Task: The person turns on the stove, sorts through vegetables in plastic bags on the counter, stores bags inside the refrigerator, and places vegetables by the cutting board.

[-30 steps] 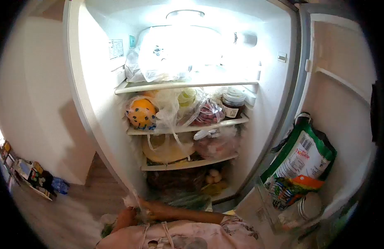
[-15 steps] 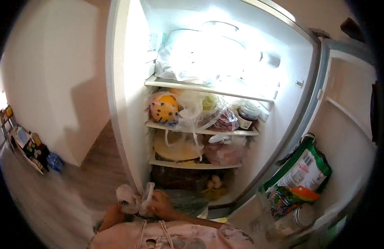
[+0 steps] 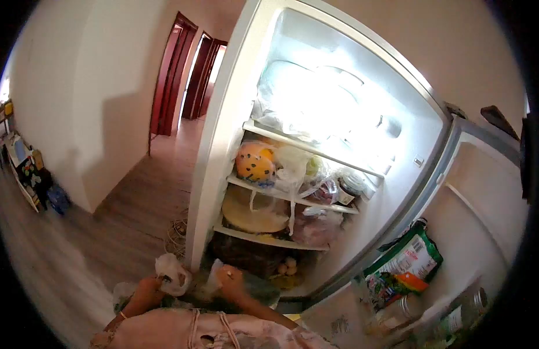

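Note:
My left hand is closed on a crumpled white plastic bag, low in front of the fridge's left edge. What the bag holds, if anything, I cannot make out. My right hand, a little blurred, grips a whitish see-through plastic bag just before the fridge's bottom compartment. A gap separates the two hands. Behind my right hand, the lowest part of the fridge holds a dark bagged bundle and several pale round items.
The fridge stands open, its door swung right with a green packet and a jar in its racks. Shelves carry an orange patterned ball-shaped item and bagged food. A cable coil lies left.
The view has turned left, so the fridge sits further right and red doorways show. My hands have moved apart, each still with its plastic bag.

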The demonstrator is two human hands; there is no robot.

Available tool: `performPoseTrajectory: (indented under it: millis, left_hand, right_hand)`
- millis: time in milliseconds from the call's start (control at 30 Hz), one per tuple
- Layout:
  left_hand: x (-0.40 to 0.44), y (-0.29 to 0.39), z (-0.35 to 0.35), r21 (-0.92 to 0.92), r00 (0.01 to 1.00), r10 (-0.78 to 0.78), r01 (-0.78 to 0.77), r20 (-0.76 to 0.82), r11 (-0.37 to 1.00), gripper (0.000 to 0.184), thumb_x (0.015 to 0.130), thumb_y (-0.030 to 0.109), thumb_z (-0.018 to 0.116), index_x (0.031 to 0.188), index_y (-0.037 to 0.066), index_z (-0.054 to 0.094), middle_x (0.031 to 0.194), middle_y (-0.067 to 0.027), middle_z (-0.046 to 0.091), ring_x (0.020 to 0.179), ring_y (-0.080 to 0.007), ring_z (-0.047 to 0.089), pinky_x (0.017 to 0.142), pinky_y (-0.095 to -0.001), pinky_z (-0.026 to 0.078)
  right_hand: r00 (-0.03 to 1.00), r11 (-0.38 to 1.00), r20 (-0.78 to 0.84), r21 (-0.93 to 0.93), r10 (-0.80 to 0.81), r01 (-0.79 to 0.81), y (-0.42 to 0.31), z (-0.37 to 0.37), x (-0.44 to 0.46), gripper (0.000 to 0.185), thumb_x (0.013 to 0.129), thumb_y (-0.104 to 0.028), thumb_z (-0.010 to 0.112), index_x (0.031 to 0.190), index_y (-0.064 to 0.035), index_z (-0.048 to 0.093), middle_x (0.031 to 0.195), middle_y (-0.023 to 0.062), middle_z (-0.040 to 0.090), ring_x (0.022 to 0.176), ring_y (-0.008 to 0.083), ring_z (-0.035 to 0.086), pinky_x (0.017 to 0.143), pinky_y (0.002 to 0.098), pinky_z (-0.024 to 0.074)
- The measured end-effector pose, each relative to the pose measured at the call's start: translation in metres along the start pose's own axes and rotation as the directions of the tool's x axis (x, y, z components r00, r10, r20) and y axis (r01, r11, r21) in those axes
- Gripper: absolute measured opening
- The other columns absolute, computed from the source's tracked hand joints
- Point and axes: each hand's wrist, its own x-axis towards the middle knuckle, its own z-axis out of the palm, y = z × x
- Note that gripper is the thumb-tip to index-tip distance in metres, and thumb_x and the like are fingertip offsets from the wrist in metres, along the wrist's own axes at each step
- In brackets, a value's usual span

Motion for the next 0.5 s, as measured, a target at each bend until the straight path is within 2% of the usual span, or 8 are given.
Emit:
performPoseTrajectory:
  millis: [67, 133, 200, 267, 367, 433, 467, 500]
  left_hand:
    - [0.002, -0.015, 0.004, 0.052, 0.999, -0.023, 0.021, 0.034, 0.998, 0.032, 0.071, 0.017, 0.063, 0.1, 0.005, 0.063, 0.097, -0.0192, 0.06, 0.089, -0.0372, 0.058, 0.078, -0.0424, 0.049]
    - [-0.001, -0.018, -0.003, 0.085, 0.998, 0.057, -0.058, 0.02, 0.995, 0.032, 0.071, 0.017, 0.062, 0.1, 0.004, 0.063, 0.097, -0.0189, 0.06, 0.089, -0.0371, 0.059, 0.078, -0.0424, 0.049]
    - [-0.002, -0.018, -0.015, 0.099, 0.995, 0.091, -0.093, 0.028, 0.991, 0.032, 0.07, 0.016, 0.062, 0.1, 0.004, 0.063, 0.097, -0.019, 0.06, 0.088, -0.0375, 0.059, 0.078, -0.0425, 0.049]
    - [-0.002, -0.014, -0.027, 0.091, 0.994, 0.087, -0.092, 0.062, 0.992, 0.032, 0.069, 0.014, 0.062, 0.099, 0.003, 0.063, 0.096, -0.0195, 0.06, 0.088, -0.0383, 0.059, 0.077, -0.0427, 0.049]
    - [0.003, -0.043, -0.021, -0.061, 0.987, 0.109, -0.102, 0.118, 0.993, 0.035, 0.066, 0.011, 0.064, 0.1, 0.001, 0.061, 0.096, -0.0219, 0.059, 0.087, -0.04, 0.058, 0.076, -0.0448, 0.048]
    - [0.003, -0.043, -0.029, -0.036, 0.981, 0.146, -0.143, 0.124, 0.989, 0.037, 0.065, 0.009, 0.064, 0.101, 0.0, 0.06, 0.093, -0.0236, 0.058, 0.086, -0.041, 0.058, 0.075, -0.0462, 0.048]
    - [0.002, -0.044, -0.033, -0.026, 0.979, 0.161, -0.159, 0.123, 0.987, 0.038, 0.065, 0.008, 0.064, 0.101, 0.0, 0.059, 0.092, -0.0244, 0.058, 0.086, -0.0415, 0.057, 0.074, -0.047, 0.048]
    - [0.001, -0.048, -0.034, -0.027, 0.976, 0.169, -0.167, 0.136, 0.986, 0.038, 0.065, 0.008, 0.064, 0.102, 0.0, 0.059, 0.092, -0.0246, 0.058, 0.085, -0.0417, 0.057, 0.074, -0.0472, 0.048]
  right_hand:
    - [0.994, 1.0, -0.113, 0.026, 0.009, -0.006, -0.021, -0.011, -0.001, 0.017, 0.084, -0.015, 0.052, 0.07, -0.0058, 0.053, 0.066, -0.0019, 0.048, 0.064, 0.0096, 0.045, 0.057, 0.0273, 0.038]
    - [0.959, 0.979, -0.235, 0.163, 0.158, -0.121, -0.068, -0.031, 0.003, 0.016, 0.084, -0.016, 0.054, 0.072, -0.0054, 0.055, 0.068, -0.0015, 0.05, 0.065, 0.0103, 0.046, 0.058, 0.0273, 0.0382]
    - [0.846, 0.936, -0.433, 0.292, 0.312, -0.195, -0.114, -0.045, 0.008, 0.018, 0.082, -0.014, 0.061, 0.068, -0.0104, 0.049, 0.067, -0.0035, 0.045, 0.062, 0.0066, 0.038, 0.054, 0.0244, 0.0325]
    - [0.718, 0.923, -0.626, 0.38, 0.306, -0.062, -0.115, -0.058, 0.009, 0.018, 0.082, -0.01, 0.06, 0.068, -0.011, 0.049, 0.067, -0.0039, 0.045, 0.061, 0.006, 0.038, 0.053, 0.0232, 0.0321]
    - [0.759, 0.927, -0.638, 0.35, 0.13, 0.135, -0.151, -0.075, 0.009, 0.016, 0.083, -0.01, 0.059, 0.072, -0.0102, 0.049, 0.069, -0.0041, 0.046, 0.062, 0.0058, 0.04, 0.054, 0.0238, 0.0349]
    - [0.692, 0.972, -0.718, 0.208, 0.074, 0.112, -0.189, -0.083, 0.02, 0.014, 0.083, -0.009, 0.058, 0.074, -0.0098, 0.046, 0.071, -0.0031, 0.046, 0.062, 0.0087, 0.043, 0.058, 0.0254, 0.0389]
    - [0.64, 0.996, -0.768, -0.07, -0.013, -0.064, -0.204, -0.093, 0.028, 0.011, 0.084, -0.01, 0.057, 0.077, -0.0093, 0.049, 0.075, 0.0002, 0.048, 0.065, 0.0113, 0.046, 0.06, 0.0262, 0.0406]
    - [0.608, 0.91, -0.785, -0.328, -0.114, -0.253, -0.219, -0.109, 0.033, 0.007, 0.085, -0.01, 0.056, 0.08, -0.0088, 0.051, 0.079, 0.0035, 0.05, 0.067, 0.014, 0.048, 0.062, 0.027, 0.0423]
